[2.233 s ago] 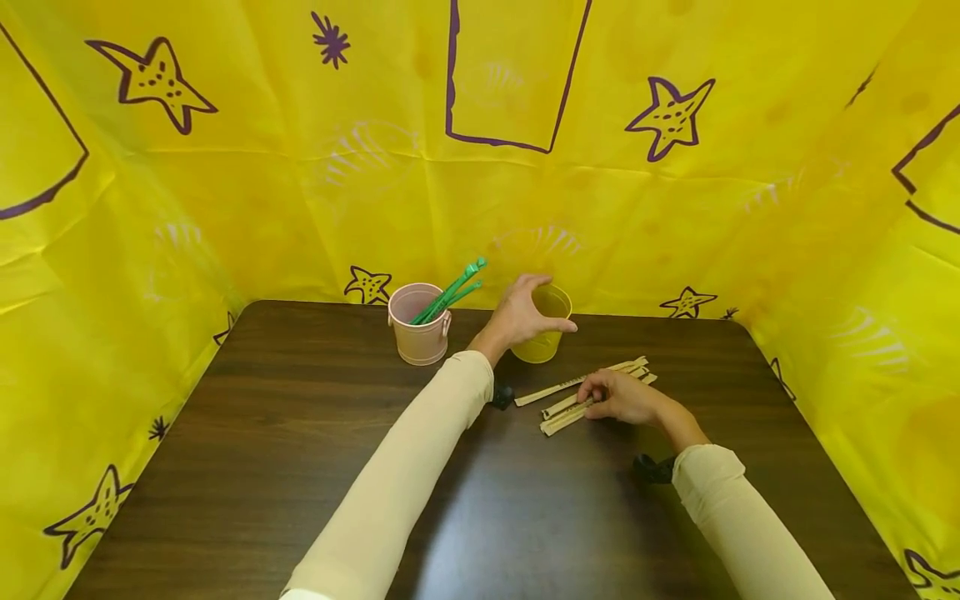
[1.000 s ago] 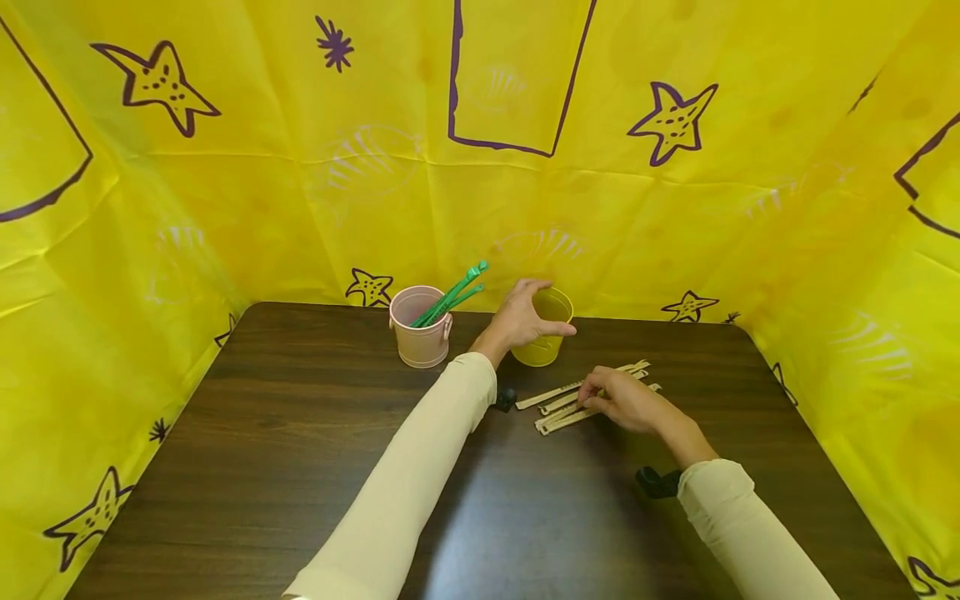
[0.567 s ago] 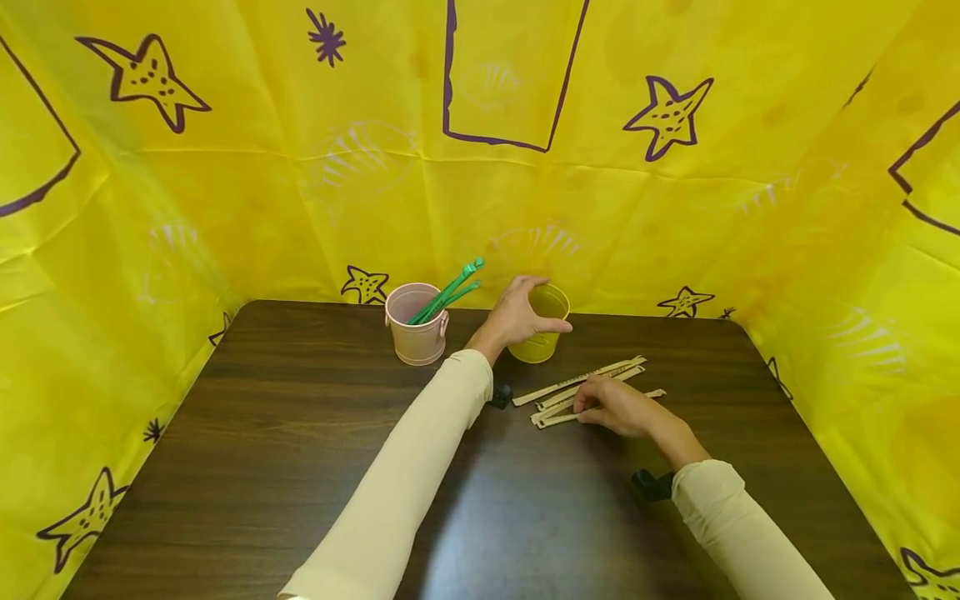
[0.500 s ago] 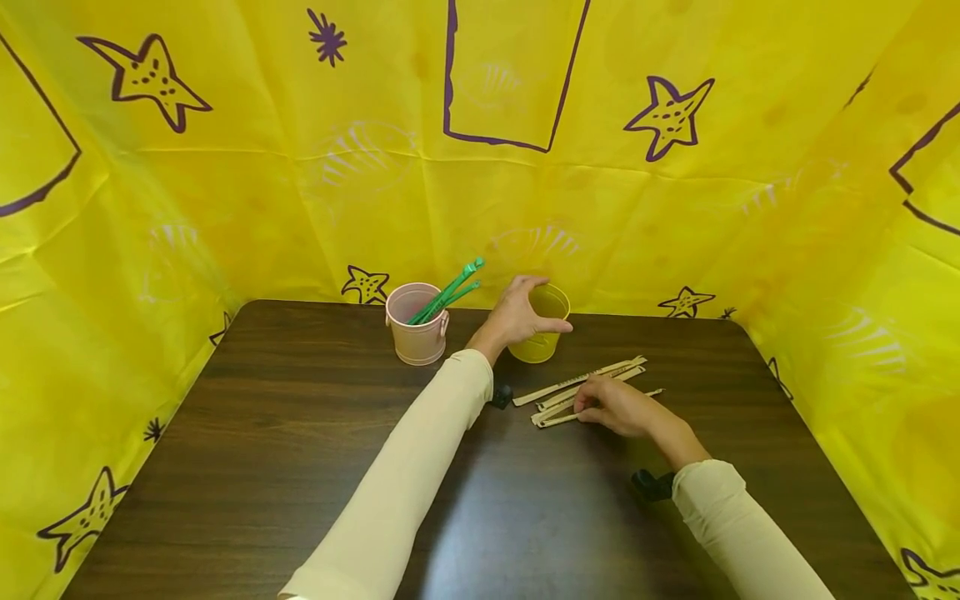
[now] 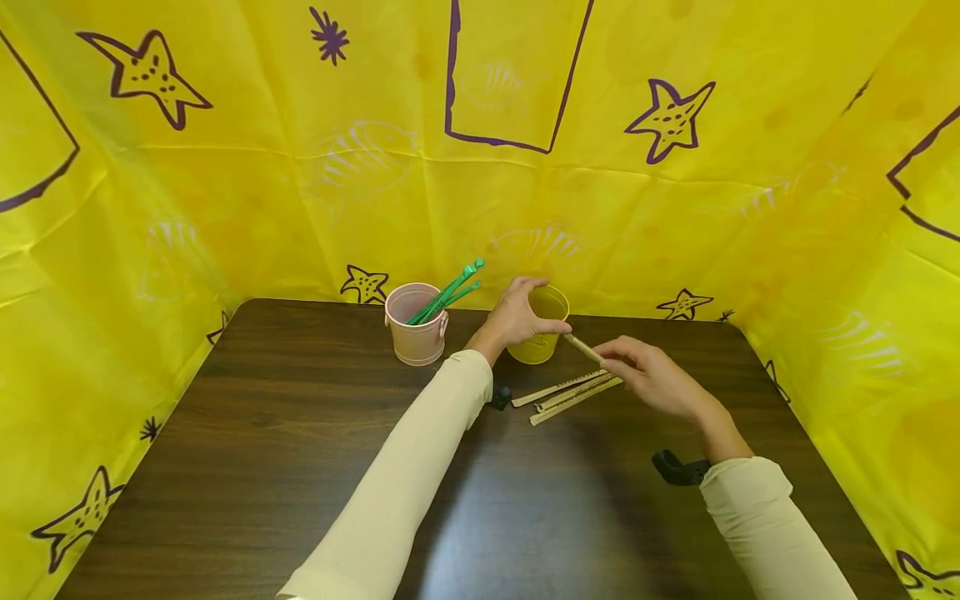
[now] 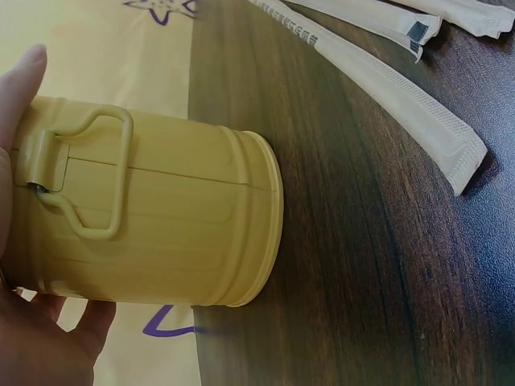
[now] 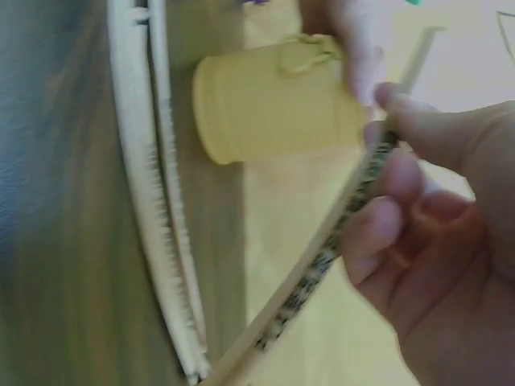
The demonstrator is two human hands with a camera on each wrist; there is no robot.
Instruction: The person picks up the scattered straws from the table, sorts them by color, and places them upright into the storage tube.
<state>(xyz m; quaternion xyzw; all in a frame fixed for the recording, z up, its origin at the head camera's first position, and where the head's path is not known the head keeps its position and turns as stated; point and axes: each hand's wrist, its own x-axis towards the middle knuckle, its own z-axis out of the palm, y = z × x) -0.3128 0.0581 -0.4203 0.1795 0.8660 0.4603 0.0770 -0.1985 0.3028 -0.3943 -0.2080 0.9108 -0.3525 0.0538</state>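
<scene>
In the head view, my left hand (image 5: pixel 516 318) holds the yellow metal bucket (image 5: pixel 536 348) by its upper part, thumb and fingers spread around it. The left wrist view shows the bucket (image 6: pixel 177 209) upright on the table with a small wire handle on its side. My right hand (image 5: pixel 663 379) pinches one paper-wrapped straw (image 5: pixel 583 348), lifted and slanting, its far end close to the bucket's rim and my left thumb. Dark print runs along this straw (image 7: pixel 314 269) in the blurred right wrist view. Several more paper-wrapped straws (image 5: pixel 573 405) lie on the table below.
A pink bucket (image 5: pixel 417 343) with green wrapped sticks (image 5: pixel 448 297) leaning in it stands left of the yellow one. The dark wooden table (image 5: pixel 315 433) ends at a yellow cloth backdrop (image 5: pixel 360 208) just behind both buckets. A black wrist camera (image 5: pixel 678 469) hangs below the right wrist.
My right hand has picked one straw out of the pile, raising it and turning it toward the yellow bucket. The other straws have shifted slightly. The left hand stays on the bucket.
</scene>
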